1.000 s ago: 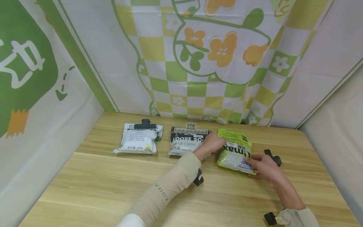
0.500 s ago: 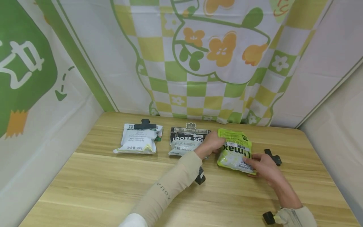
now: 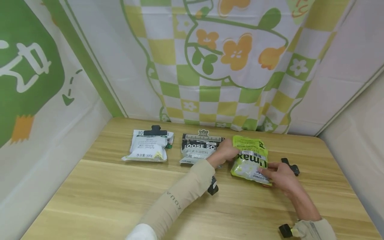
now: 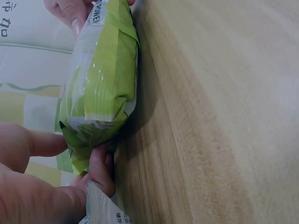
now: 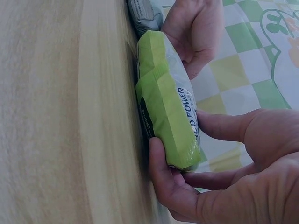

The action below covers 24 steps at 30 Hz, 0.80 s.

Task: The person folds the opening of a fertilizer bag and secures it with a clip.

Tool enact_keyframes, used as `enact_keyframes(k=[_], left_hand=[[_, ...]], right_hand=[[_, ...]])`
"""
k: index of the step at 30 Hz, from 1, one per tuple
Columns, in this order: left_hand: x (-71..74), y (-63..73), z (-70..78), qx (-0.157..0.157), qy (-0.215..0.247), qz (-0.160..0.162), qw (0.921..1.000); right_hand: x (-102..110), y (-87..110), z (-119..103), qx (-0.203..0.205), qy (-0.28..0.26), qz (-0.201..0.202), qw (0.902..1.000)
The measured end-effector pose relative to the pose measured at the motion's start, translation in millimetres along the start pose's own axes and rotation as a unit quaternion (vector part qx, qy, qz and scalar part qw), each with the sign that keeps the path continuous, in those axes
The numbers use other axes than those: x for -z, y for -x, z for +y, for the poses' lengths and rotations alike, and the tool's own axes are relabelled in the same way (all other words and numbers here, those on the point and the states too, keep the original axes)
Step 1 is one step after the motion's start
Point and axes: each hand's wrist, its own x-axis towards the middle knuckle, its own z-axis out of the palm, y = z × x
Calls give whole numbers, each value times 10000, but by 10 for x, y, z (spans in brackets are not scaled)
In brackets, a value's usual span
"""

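Note:
A lime-green and white plastic bag (image 3: 250,163) lies on the wooden table, its large "Umax" lettering upside down. My left hand (image 3: 226,150) pinches the bag's left edge. In the left wrist view, thumb and fingers (image 4: 102,170) close on the green corner. At the bag's lower right my right hand (image 3: 282,176) grips the other corner. The right wrist view shows that thumb (image 5: 224,127) on the printed face and fingers curled under the end. A black-and-grey "LOOSE SOIL" bag (image 3: 196,154), topped by a piano-keyboard clip (image 3: 203,136), sits partly behind my left hand.
Farther left lies a white 500g bag (image 3: 147,150) with a black clip (image 3: 155,130) across its top. Another black clip (image 3: 290,166) rests beyond my right hand. Small black objects show near the left sleeve (image 3: 213,186) and right sleeve (image 3: 315,230). A checkered curtain (image 3: 208,93) hangs behind the table.

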Motion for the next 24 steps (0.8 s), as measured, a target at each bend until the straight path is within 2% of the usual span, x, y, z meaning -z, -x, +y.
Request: enact_keyframes(k=[8, 24], left_hand=[[0, 16, 30, 64, 41, -20, 10000], [29, 129, 121, -357, -46, 82, 9993]], right_hand=[[12, 0, -16, -52, -297, -122, 9995], [53, 93, -101, 134, -601, -269, 9977]])
